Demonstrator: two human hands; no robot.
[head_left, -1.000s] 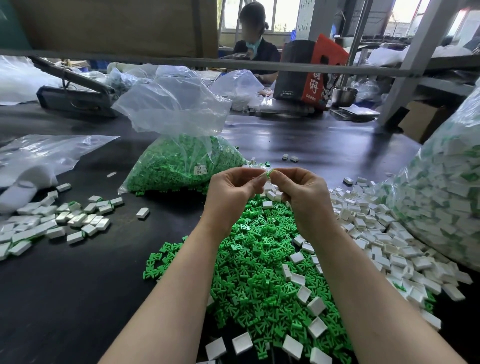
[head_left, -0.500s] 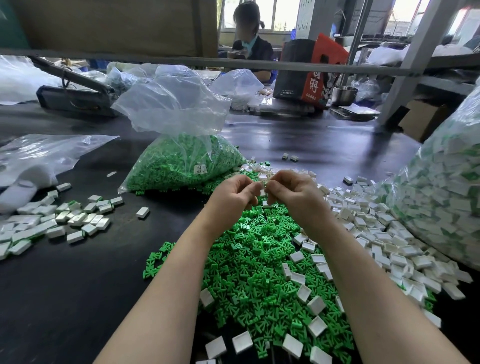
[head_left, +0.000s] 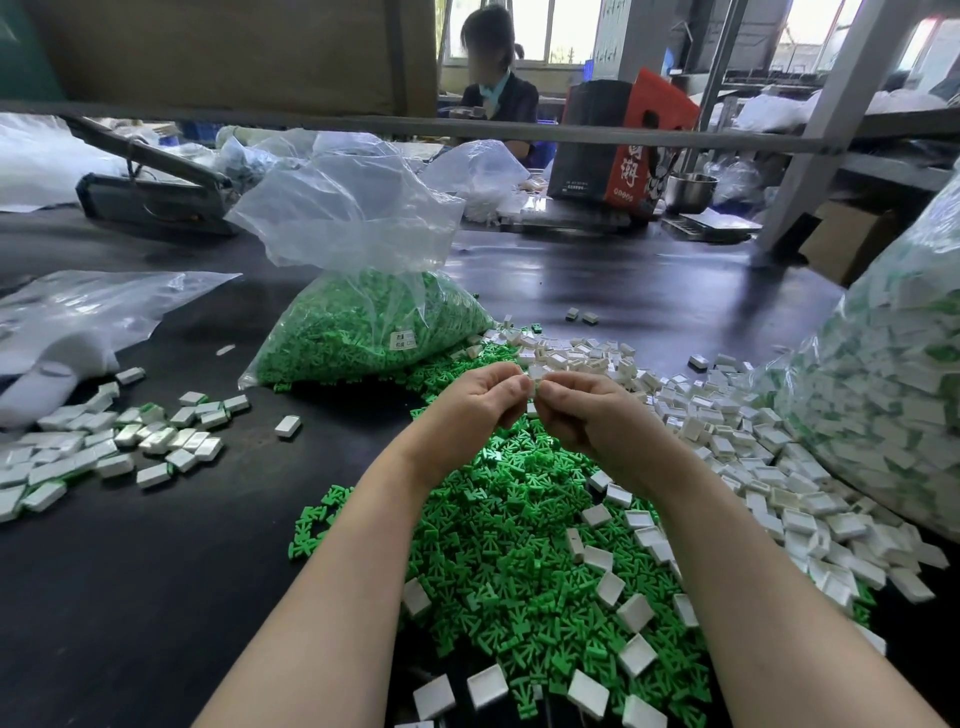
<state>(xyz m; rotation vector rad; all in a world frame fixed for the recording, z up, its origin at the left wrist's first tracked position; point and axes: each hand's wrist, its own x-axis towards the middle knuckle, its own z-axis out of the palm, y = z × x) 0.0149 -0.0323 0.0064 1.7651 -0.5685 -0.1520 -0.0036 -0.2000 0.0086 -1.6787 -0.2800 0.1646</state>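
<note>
My left hand (head_left: 470, 410) and my right hand (head_left: 587, 415) meet fingertip to fingertip above the table. Together they pinch a small white plastic piece (head_left: 535, 383), mostly hidden by the fingers. Below my wrists lies a heap of loose green plastic inserts (head_left: 498, 551). White rectangular caps (head_left: 727, 447) are spread to the right of it, with a few lying on the green heap.
A clear bag of green inserts (head_left: 363, 322) stands behind my hands. A big bag of white pieces with green (head_left: 893, 400) fills the right edge. Assembled white pieces (head_left: 104, 441) lie at the left on the black table (head_left: 130, 571). A person (head_left: 493, 83) sits across.
Both hands have dropped from a raised position to lower over the heap, still joined at the fingertips on the small piece.
</note>
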